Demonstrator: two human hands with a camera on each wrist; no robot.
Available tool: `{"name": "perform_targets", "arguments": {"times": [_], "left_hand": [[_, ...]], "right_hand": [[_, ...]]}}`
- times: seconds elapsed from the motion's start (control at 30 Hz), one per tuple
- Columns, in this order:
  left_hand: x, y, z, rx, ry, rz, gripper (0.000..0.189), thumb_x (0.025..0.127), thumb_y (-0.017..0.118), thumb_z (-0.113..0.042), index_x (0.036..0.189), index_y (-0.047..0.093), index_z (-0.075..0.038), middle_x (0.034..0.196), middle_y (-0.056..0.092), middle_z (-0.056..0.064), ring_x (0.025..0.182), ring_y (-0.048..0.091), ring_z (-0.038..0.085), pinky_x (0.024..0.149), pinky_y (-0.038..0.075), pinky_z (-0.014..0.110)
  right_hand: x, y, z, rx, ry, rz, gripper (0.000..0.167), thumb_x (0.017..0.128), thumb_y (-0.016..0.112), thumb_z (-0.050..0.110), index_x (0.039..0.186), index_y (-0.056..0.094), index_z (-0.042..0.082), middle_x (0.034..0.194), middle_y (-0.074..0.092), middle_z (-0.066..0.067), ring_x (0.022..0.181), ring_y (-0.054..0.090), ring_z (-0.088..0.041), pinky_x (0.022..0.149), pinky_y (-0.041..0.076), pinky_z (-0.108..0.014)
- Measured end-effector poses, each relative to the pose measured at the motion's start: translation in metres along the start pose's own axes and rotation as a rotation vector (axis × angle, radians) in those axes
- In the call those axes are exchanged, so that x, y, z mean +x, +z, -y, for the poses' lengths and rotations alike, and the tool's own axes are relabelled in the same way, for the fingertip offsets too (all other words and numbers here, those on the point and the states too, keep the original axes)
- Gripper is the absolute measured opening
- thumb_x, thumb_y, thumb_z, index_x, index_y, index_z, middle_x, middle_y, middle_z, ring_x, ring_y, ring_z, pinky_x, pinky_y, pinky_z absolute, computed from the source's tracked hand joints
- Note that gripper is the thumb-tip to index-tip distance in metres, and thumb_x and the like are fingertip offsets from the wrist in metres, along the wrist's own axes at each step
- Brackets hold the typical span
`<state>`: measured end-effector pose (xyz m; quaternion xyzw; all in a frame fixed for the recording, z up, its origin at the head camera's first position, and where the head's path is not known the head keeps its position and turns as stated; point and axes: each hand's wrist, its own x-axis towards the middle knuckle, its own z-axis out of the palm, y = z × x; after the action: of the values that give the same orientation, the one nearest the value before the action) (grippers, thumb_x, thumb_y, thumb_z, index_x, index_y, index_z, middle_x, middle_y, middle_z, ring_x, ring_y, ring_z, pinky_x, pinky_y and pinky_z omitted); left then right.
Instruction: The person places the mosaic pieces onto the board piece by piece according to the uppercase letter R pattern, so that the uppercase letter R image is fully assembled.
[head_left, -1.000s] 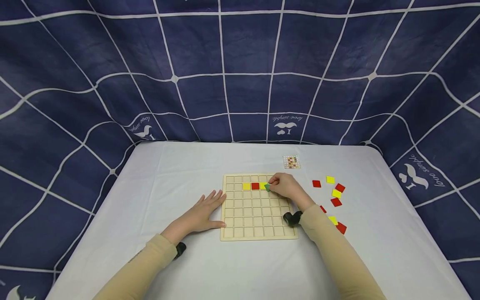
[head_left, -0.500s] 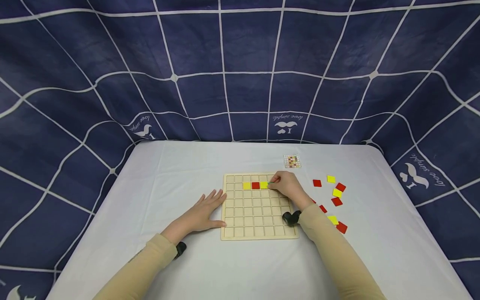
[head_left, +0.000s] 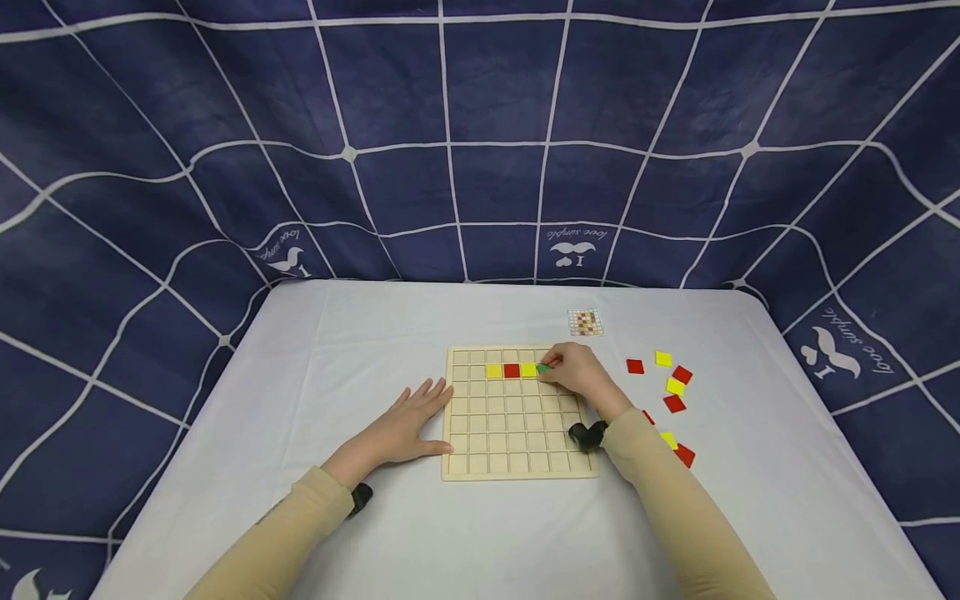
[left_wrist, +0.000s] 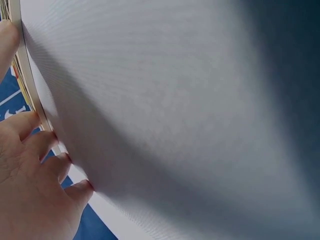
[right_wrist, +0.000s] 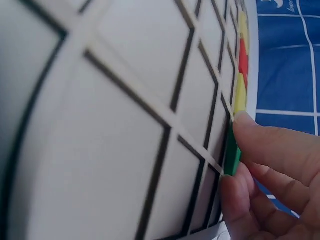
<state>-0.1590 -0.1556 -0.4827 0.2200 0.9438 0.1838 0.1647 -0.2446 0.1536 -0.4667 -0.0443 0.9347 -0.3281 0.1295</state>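
A pale wooden grid board (head_left: 487, 421) lies on the table. In its second row from the back sit a yellow tile (head_left: 493, 372), a red tile (head_left: 512, 371) and another yellow tile (head_left: 528, 370), side by side. My right hand (head_left: 576, 370) pinches a green tile (right_wrist: 233, 152) at the cell just right of that row; the fingers hide part of it. Whether it lies flat in the cell, I cannot tell. With fingers spread, my left hand (head_left: 401, 427) rests against the board's left edge; in the left wrist view the fingertips (left_wrist: 80, 187) touch its rim.
Loose red and yellow tiles (head_left: 675, 387) are scattered on the white tablecloth (head_left: 360, 333) right of the board, some partly behind the right sleeve. Behind the board lies a small pattern card (head_left: 585, 322). A dark blue curtain (head_left: 495, 183) hangs at the table's far side.
The green tile has tilted in my right fingers and shifted slightly right, off the neighbouring yellow tile toward the cell beside it. My left hand stays in place.
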Motion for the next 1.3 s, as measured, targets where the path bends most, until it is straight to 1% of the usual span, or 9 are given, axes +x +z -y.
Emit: {"name": "perform_targets", "arguments": {"times": [0.07, 0.33, 0.47, 0.6, 0.73, 0.87, 1.0, 1.13, 1.3], "left_hand": [[0.0, 0.0, 0.0, 0.002, 0.002, -0.001, 0.096, 0.084, 0.07, -0.054, 0.157, 0.026, -0.01, 0.165, 0.017, 0.011, 0.153, 0.009, 0.034, 0.123, 0.009, 0.057], [0.001, 0.001, 0.001, 0.018, 0.004, 0.002, 0.096, 0.084, 0.07, -0.055, 0.157, 0.025, -0.01, 0.164, 0.017, 0.011, 0.153, 0.01, 0.034, 0.123, 0.01, 0.057], [0.0, 0.001, 0.001, 0.023, -0.002, 0.002, 0.097, 0.084, 0.07, -0.055, 0.157, 0.025, -0.01, 0.165, 0.016, 0.01, 0.154, 0.01, 0.033, 0.123, 0.01, 0.057], [0.001, 0.001, 0.001, 0.017, -0.002, 0.005, 0.097, 0.084, 0.07, -0.055, 0.157, 0.025, -0.01, 0.165, 0.016, 0.01, 0.154, 0.009, 0.033, 0.123, 0.009, 0.057], [0.001, 0.001, 0.001, 0.016, -0.001, 0.012, 0.097, 0.084, 0.07, -0.055, 0.157, 0.023, -0.011, 0.165, 0.015, 0.01, 0.154, 0.008, 0.033, 0.123, 0.008, 0.057], [0.001, 0.001, 0.001, 0.013, -0.003, 0.012, 0.097, 0.084, 0.07, -0.055, 0.157, 0.024, -0.011, 0.165, 0.015, 0.01, 0.154, 0.008, 0.033, 0.123, 0.008, 0.056], [0.0, 0.0, 0.0, 0.011, -0.001, 0.004, 0.096, 0.084, 0.07, -0.055, 0.157, 0.025, -0.01, 0.165, 0.016, 0.01, 0.154, 0.009, 0.033, 0.123, 0.009, 0.057], [0.0, 0.0, 0.0, 0.01, 0.004, 0.002, 0.095, 0.085, 0.07, -0.054, 0.156, 0.026, -0.009, 0.164, 0.017, 0.012, 0.153, 0.009, 0.034, 0.123, 0.009, 0.058], [0.0, 0.0, 0.0, 0.009, 0.003, 0.006, 0.096, 0.084, 0.07, -0.054, 0.157, 0.025, -0.01, 0.165, 0.016, 0.011, 0.153, 0.009, 0.034, 0.123, 0.009, 0.058]], "right_hand": [[0.0, 0.001, 0.0, -0.007, -0.005, -0.004, 0.018, 0.084, 0.078, 0.015, 0.098, 0.073, 0.006, 0.088, 0.065, -0.007, 0.079, 0.055, -0.018, 0.072, 0.048, -0.029], [-0.001, 0.003, 0.001, -0.025, -0.048, -0.066, 0.015, 0.084, 0.079, 0.013, 0.093, 0.072, 0.004, 0.085, 0.066, -0.008, 0.075, 0.057, -0.018, 0.07, 0.05, -0.031], [-0.001, 0.003, 0.002, -0.025, -0.048, -0.082, 0.015, 0.083, 0.079, 0.014, 0.092, 0.073, 0.004, 0.083, 0.066, -0.007, 0.075, 0.057, -0.018, 0.07, 0.05, -0.031], [-0.002, 0.003, 0.002, -0.031, -0.05, -0.084, 0.013, 0.083, 0.079, 0.013, 0.092, 0.073, 0.004, 0.083, 0.067, -0.008, 0.074, 0.058, -0.018, 0.069, 0.05, -0.029], [-0.004, -0.001, 0.002, -0.034, -0.042, -0.06, 0.011, 0.086, 0.075, 0.012, 0.094, 0.075, 0.005, 0.085, 0.069, -0.008, 0.074, 0.059, -0.018, 0.069, 0.051, -0.029], [-0.009, -0.012, 0.0, -0.049, -0.038, -0.054, 0.015, 0.092, 0.07, 0.017, 0.101, 0.075, 0.005, 0.094, 0.072, -0.009, 0.08, 0.061, -0.019, 0.075, 0.052, -0.033], [-0.015, -0.032, -0.007, -0.032, -0.031, -0.088, 0.022, 0.095, 0.065, 0.02, 0.108, 0.073, 0.005, 0.103, 0.071, -0.013, 0.088, 0.062, -0.024, 0.081, 0.053, -0.038], [-0.02, -0.05, -0.023, -0.006, 0.0, -0.13, 0.025, 0.096, 0.063, 0.021, 0.113, 0.071, 0.003, 0.109, 0.07, -0.017, 0.093, 0.063, -0.027, 0.083, 0.054, -0.04], [-0.025, -0.064, -0.047, 0.021, 0.059, -0.157, 0.028, 0.098, 0.061, 0.021, 0.117, 0.069, 0.003, 0.114, 0.069, -0.019, 0.095, 0.063, -0.028, 0.083, 0.054, -0.038]]}}
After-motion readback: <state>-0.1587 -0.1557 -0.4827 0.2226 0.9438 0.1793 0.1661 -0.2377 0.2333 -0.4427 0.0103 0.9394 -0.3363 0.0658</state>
